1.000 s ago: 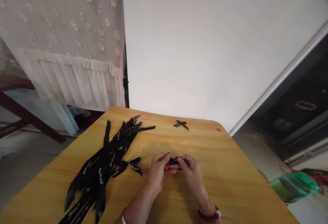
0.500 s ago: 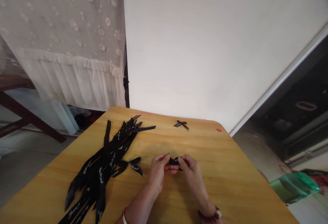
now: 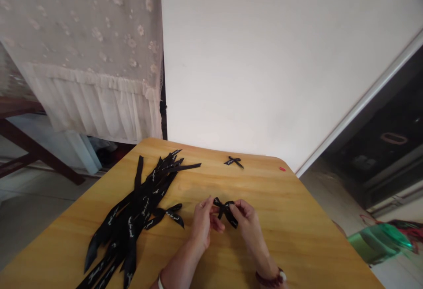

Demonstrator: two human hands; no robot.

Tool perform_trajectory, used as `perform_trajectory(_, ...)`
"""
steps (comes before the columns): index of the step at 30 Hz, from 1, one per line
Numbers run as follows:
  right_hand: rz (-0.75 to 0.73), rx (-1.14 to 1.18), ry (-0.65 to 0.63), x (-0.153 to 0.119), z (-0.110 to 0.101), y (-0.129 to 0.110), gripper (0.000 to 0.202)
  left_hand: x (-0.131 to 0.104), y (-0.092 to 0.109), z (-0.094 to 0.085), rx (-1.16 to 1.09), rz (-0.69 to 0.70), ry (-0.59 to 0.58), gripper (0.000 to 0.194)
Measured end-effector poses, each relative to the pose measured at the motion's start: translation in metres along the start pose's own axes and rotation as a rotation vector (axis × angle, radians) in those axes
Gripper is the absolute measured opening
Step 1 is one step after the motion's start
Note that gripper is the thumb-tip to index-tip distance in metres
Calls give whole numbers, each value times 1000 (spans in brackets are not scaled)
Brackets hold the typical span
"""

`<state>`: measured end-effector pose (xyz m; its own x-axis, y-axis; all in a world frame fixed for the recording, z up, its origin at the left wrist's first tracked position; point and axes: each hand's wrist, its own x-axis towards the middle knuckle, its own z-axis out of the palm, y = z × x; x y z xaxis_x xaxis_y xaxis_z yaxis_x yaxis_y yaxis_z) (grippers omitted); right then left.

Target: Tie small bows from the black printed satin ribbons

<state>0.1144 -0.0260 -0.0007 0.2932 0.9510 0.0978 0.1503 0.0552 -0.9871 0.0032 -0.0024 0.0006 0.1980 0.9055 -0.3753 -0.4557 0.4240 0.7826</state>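
A black ribbon bow (image 3: 225,208) with white lettering hangs between my two hands above the wooden table (image 3: 264,187). My left hand (image 3: 204,219) pinches its left loop between thumb and fingers. The right loop is pinched by my right hand (image 3: 245,217). Both loops and the tails of the bow show. To the left lies a long pile of black printed ribbon strips (image 3: 142,207), with a looped ribbon piece (image 3: 172,213) at its right side. Another small black bow (image 3: 234,161) rests near the table's far edge.
A small red object (image 3: 282,169) lies at the table's far right corner. Behind the table stands a white panel (image 3: 247,68), with a lace curtain (image 3: 99,60) to its left. A green transparent container (image 3: 376,241) is beyond the right edge.
The bow between my hands has opened out, and its loops and tails now show. The fingers of my left hand have shifted lower and away from the knot.
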Motion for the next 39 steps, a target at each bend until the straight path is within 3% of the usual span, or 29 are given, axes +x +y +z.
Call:
perform_trajectory(4, 6, 15, 5, 1, 0, -1, 24, -1, 1, 0, 14, 23, 73, 40)
perform_trajectory(9, 5, 48, 13, 0, 0, -3, 24, -1, 2, 0, 91, 88, -30, 34)
perform_trajectory(18, 10, 49, -82, -2, 0, -9, 19, 1, -1, -1, 62, 118, -68, 29)
perform_trajectory(28, 13, -19, -32, 0, 1, -6, 17, 2, -1, -1, -13, 71, -3, 31)
perform_trajectory(35, 0, -63, -45, 0, 1, -5, 16, 2, -1, -2, 69, 116, -45, 30)
perform_trajectory(39, -12, -62, 10, 0, -1, -4, 15, 2, -2, -2, 42, 95, -50, 27)
